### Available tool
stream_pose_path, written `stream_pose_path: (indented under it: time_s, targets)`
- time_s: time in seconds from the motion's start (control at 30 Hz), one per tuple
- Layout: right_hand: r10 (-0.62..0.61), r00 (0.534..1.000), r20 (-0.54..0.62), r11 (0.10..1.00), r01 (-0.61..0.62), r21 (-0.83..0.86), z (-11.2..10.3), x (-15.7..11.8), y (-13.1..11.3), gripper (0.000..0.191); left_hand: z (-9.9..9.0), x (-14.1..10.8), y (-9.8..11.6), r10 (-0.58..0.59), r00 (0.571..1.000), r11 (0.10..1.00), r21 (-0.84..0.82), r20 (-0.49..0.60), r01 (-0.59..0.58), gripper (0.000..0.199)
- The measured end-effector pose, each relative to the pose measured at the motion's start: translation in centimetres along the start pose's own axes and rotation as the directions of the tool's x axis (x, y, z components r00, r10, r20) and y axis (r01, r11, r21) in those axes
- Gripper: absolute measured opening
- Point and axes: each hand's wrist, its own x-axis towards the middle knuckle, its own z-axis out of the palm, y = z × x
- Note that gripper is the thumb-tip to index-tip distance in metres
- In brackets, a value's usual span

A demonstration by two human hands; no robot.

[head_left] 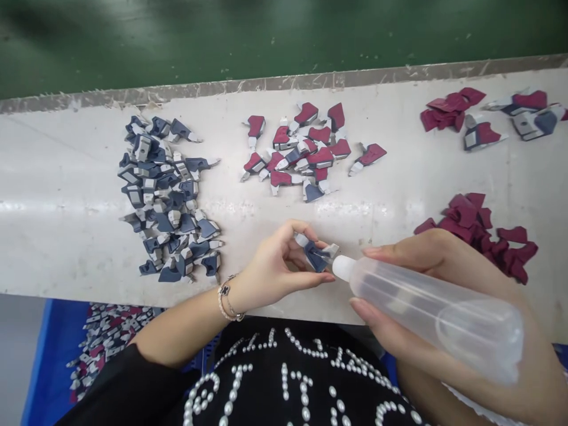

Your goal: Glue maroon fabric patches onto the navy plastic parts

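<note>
Between the thumb and fingers of my left hand (279,266) is a small blue and white plastic part (316,255), held above the table's near edge. My right hand (426,254) is closed round a translucent squeeze bottle (426,307) with a white tip. The bottle lies tilted, its tip pointing left and touching or almost touching the part; I cannot tell which. Some clear liquid seems to sit near the bottle's base. Just beyond my hands lies a group of parts with dark red panels (320,157). Loose dark red pieces (465,216) lie beyond my right hand.
A large heap of blue and white parts (171,201) covers the table's left side. More red pieces (446,109) and a few red-panelled parts (483,135) lie at the far right. A blue bin (39,367) full of mixed parts stands below the table at left. A green surface (284,41) borders the far edge.
</note>
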Motion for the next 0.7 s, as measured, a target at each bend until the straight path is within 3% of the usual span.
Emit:
stream_pose_path:
  time_s: [0.33, 0.7]
  targets:
    - [-0.061, 0.998, 0.032, 0.997, 0.062, -0.046, 0.25, 0.57, -0.64, 0.017, -0.07, -0.04, 0.06, 0.075, 0.997, 0.995, 0.061, 0.03, -0.077, 0.05]
    - [-0.044, 0.995, 0.093, 0.998, 0.039, 0.055, 0.5, 0.73, -0.71, 0.017, -0.33, -0.12, -0.16, 0.121, 0.992, 0.985, 0.121, 0.036, -0.124, 0.05]
